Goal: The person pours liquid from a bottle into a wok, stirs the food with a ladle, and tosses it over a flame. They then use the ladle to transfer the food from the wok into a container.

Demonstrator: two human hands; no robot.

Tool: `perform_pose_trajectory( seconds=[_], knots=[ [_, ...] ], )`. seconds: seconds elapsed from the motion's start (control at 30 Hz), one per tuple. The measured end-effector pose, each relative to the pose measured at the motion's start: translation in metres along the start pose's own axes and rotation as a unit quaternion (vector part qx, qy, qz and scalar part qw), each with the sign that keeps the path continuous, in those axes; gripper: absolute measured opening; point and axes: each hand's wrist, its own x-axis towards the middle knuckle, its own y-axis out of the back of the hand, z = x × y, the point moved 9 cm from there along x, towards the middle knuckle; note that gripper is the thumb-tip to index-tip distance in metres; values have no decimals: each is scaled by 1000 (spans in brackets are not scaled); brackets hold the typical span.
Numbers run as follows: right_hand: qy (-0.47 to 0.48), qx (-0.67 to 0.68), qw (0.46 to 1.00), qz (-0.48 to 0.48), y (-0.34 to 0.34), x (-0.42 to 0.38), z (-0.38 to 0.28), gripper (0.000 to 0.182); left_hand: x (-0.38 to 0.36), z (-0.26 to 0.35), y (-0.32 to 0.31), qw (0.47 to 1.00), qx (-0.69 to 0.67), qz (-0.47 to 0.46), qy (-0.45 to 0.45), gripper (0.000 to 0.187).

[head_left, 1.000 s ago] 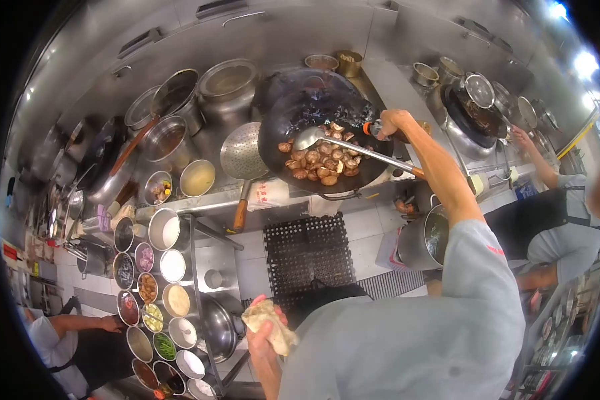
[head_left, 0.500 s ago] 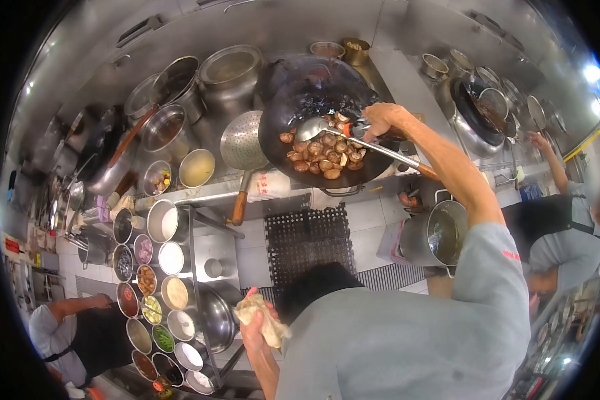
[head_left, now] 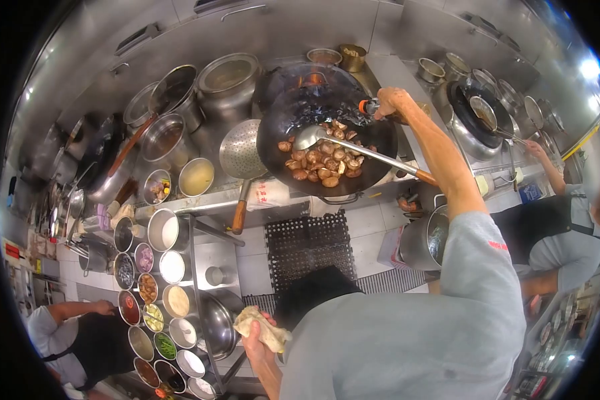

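Wok [head_left: 293,133] of mushrooms [head_left: 323,163] on burner, ladle [head_left: 310,137] resting inside
Right hand [head_left: 393,105] is closed on an orange-tipped knob [head_left: 365,107] by the wok rim; left hand [head_left: 257,340] is clenched on a rag [head_left: 260,328] at hip level; unattended ladle could slide out, mushrooms could scorch

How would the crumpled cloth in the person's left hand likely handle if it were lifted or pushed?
Probably floppy: the cloth bunches in loose folds around the left hand and droops past it. Likely light for its bulk, since the hand holds it with nothing under it. It looks unlikely to roll or break; pushed, it would probably just fold or slide.
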Motion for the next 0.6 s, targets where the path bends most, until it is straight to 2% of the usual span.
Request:
perform_pose_trajectory(
  seconds=[0.17,0.27,0.33,0.4,0.47,0.6],
  knots=[
    [3,4,1000,-21,-6,-8,12,54,-1,-5,0,999,-37,30,18,52],
    [29,-22,998,-45,-13,-18,10,60,4,-15,7,998,-51,15,32,56],
    [82,-72,991,-78,-29,-25,-5,63,6,-21,6,998,-41,17,33,57],
    [94,-68,989,-93,-37,-32,-20,64,9,-15,-4,999,-25,17,34,58],
    [122,-120,977,-128,-48,-35,-33,64,14,-19,-10,999,-4,-20,38,59],
    [136,-124,977,-104,-50,-33,-33,59,12,-14,-11,999,10,-38,19,59]
  ],
)
